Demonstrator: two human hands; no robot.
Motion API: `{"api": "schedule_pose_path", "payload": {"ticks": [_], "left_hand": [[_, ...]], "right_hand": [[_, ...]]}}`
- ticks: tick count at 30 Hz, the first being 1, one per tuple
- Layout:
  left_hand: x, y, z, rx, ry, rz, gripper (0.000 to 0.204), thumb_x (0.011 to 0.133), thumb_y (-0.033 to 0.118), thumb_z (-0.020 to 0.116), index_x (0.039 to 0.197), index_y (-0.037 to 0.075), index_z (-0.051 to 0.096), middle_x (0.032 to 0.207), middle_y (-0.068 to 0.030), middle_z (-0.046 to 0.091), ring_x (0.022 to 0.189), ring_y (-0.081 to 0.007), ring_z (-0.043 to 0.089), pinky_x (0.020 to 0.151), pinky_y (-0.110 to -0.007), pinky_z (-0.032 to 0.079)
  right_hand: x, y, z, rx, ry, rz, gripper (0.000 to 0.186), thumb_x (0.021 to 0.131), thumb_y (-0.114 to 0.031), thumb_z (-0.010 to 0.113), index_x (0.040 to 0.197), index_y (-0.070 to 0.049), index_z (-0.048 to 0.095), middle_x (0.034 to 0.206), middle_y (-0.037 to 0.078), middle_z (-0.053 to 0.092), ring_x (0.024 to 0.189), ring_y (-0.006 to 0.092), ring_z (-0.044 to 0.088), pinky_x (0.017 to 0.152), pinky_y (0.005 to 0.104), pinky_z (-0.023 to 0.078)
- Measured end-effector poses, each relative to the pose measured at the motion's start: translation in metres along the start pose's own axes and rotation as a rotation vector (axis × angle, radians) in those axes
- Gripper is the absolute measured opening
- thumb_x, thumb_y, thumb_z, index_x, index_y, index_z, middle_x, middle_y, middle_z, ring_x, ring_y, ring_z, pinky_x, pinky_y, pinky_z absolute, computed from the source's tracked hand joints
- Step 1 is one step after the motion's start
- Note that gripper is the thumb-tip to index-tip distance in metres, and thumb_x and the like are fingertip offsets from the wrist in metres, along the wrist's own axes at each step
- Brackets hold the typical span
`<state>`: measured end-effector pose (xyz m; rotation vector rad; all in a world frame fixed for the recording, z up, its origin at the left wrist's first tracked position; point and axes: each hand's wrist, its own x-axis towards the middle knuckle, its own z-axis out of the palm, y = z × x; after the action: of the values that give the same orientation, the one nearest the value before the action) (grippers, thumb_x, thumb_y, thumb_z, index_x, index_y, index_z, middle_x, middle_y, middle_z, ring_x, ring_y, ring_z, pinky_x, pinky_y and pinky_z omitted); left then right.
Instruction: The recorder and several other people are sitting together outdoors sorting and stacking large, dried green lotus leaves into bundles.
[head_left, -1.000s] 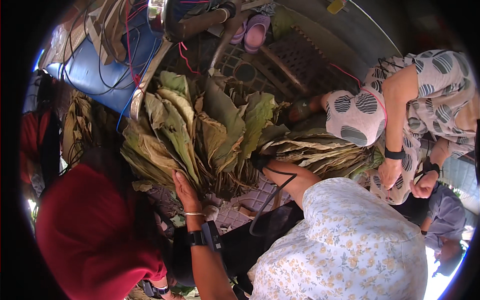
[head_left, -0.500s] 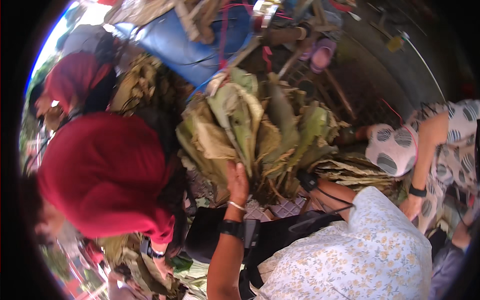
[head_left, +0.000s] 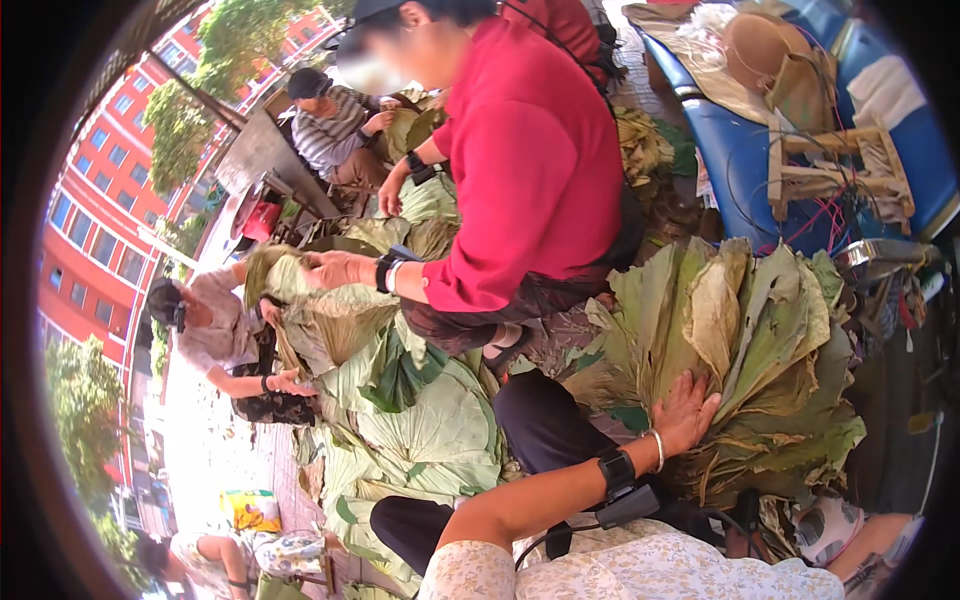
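A thick bundle of dried, green-brown lotus leaves (head_left: 700, 320) stands fanned out in front of me on the right, with ragged folded edges. My left hand (head_left: 688, 412) lies against its near side, fingers stretched out and flat on the leaves. A silver bangle and a dark wristband circle that wrist. My right hand is out of sight, behind the leaves or my clothing. Left of my knee, large pale green lotus leaves (head_left: 415, 425) are spread in a pile, one darker green leaf (head_left: 400, 370) among them.
A co-worker in a red top (head_left: 530, 170) sits close ahead, holding leaves. Other people sit farther left around the pile. At the far right are a blue barrel (head_left: 735, 165) and a small wooden stool (head_left: 840, 175). Another person's patterned clothing (head_left: 828, 525) shows at lower right.
My view has swung left, bringing the leaf pile and other people into sight. My left hand stays flat on the bundle. My right forearm has gone from view. The red-clad co-worker now sits more upright.
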<state>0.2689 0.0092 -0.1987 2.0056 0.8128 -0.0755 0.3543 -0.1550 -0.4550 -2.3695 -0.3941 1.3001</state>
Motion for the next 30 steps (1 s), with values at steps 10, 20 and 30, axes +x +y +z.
{"api": "schedule_pose_path", "payload": {"ticks": [10,20,30], "left_hand": [[-0.027,0.017,-0.009,0.004,0.055,0.026,0.064,0.089,0.05,0.029,0.135,0.006,0.024,0.136,-0.0247,0.023,0.128,-0.0383,0.021,0.091,-0.061,0.023],[-0.121,0.056,-0.073,0.125,0.208,0.19,0.07,0.088,0.048,0.036,0.135,0.0,0.017,0.137,-0.0295,0.015,0.129,-0.0427,0.016,0.089,-0.061,0.027],[-0.243,0.055,-0.098,0.137,0.767,0.533,0.071,0.091,0.047,0.031,0.135,-0.005,0.014,0.141,-0.0283,0.003,0.133,-0.0383,0.002,0.101,-0.054,0.009]], "right_hand": [[-0.042,0.017,-0.067,-0.239,-0.024,-0.106,0.013,0.08,-0.018,0.053,0.085,-0.006,0.057,0.073,0.009,0.058,0.063,0.0218,0.055,0.054,0.0337,0.042],[-0.082,-0.012,-0.088,-0.449,-0.057,-0.206,0.014,0.08,-0.019,0.053,0.086,-0.006,0.058,0.074,0.009,0.058,0.065,0.0218,0.056,0.056,0.0337,0.043],[-0.154,-0.046,-0.134,-0.663,-0.143,-0.286,0.016,0.081,-0.02,0.053,0.088,-0.007,0.058,0.076,0.009,0.059,0.066,0.0218,0.057,0.058,0.0337,0.043]]}}
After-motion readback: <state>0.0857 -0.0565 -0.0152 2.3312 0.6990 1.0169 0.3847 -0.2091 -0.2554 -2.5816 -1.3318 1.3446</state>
